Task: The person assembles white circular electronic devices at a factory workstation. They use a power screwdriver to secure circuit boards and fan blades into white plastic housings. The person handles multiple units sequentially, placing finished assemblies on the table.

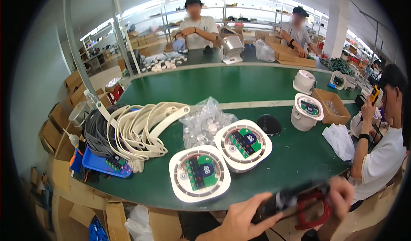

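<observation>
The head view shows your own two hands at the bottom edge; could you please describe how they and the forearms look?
Both the left hand and the right hand are bare: no gloves, rings, watch or wristband show. The forearms are bare too, with no sleeve reaching into the picture. The right hand is motion-blurred, so finer detail cannot be made out.

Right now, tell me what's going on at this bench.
The person's left hand and right hand both grip a blurred dark tool below the near edge of the green table. On the table in front sit two round white housings with green circuit boards showing, beside a stack of white rings and a clear bag of small parts. At the right, a co-worker stands close; two more people work at the far side.
</observation>
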{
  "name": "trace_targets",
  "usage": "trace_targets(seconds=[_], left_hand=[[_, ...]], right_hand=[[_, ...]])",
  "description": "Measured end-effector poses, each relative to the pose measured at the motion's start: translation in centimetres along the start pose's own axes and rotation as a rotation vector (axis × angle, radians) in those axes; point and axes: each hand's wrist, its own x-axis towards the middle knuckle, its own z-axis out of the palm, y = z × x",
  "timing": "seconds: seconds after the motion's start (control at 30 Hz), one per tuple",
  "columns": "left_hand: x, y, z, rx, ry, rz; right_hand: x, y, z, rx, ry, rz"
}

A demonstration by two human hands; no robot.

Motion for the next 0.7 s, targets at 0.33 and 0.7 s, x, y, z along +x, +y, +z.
trace_targets(seconds=[0.33, 0.7], left_hand=[[1.4, 0.1, 3.3, 0.361, -0.188, 0.032], [-2.8, -1.2, 1.8, 0.402, 0.005, 0.486]], right_hand=[[0.2, 1.2, 11.7, 0.317, 0.209, 0.314], [2.6, 1.7, 13.7, 0.735, 0.282, 0.16]])
